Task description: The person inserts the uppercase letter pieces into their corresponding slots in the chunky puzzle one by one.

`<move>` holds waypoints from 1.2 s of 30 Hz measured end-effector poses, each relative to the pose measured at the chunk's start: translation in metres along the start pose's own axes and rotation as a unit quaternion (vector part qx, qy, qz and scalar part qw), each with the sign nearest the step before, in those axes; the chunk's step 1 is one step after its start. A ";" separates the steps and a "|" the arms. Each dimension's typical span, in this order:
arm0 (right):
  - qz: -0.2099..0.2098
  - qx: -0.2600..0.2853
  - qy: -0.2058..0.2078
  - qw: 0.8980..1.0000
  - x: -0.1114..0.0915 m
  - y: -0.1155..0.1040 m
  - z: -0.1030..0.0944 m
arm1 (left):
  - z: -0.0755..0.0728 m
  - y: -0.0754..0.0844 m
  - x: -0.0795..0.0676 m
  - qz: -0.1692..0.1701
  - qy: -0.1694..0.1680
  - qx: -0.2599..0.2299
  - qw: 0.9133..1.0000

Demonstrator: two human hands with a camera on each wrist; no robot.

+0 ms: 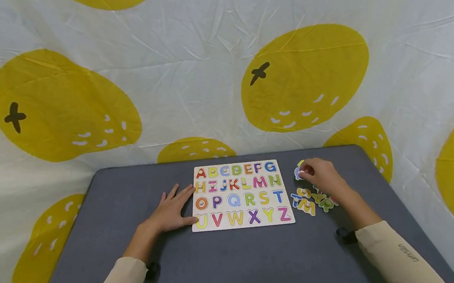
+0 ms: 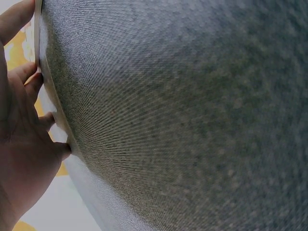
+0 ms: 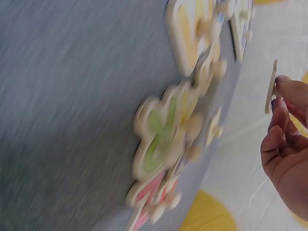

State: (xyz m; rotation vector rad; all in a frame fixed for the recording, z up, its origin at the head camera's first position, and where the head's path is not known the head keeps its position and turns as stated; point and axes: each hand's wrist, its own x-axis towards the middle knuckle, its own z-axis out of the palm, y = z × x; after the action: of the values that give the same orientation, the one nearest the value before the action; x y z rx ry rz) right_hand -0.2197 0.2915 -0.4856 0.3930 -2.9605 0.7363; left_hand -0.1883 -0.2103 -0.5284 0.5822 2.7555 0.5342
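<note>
Board (image 1: 225, 202) at the frame's lower centre looks partly done, knobbed letters (image 1: 260, 182) in its upper rows, a loose pile (image 1: 307, 207) remaining at right, the left grip (image 1: 173, 212) spread against the board, the right grip (image 1: 323, 175) pinching a piece (image 3: 271, 89).

What we cannot read or see whole
In the right wrist view, the piece (image 3: 271, 89) that the right hand (image 3: 291, 156) pinches stands edge-on, so we cannot tell its letter; the loose pieces (image 3: 156, 137) are blurred, and the picture's right edge crops the hand. From the head, the right forearm (image 1: 356, 206) hides some of them from us. In the left wrist view we lose part of the left hand (image 2: 24, 130) at the left edge. Writing (image 1: 408, 252) on the right sleeve (image 1: 389, 244) is too small to read.
</note>
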 end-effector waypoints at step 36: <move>-0.178 0.075 -0.148 0.970 0.039 -0.136 0.095 | -0.001 0.001 -0.002 0.001 0.003 -0.011 1.000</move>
State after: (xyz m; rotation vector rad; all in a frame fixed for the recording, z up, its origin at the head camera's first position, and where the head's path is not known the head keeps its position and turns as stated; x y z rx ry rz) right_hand -0.2224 0.1216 -0.5033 1.1009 -2.9677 0.9231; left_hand -0.1866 -0.2103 -0.5265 0.5796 2.7512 0.5657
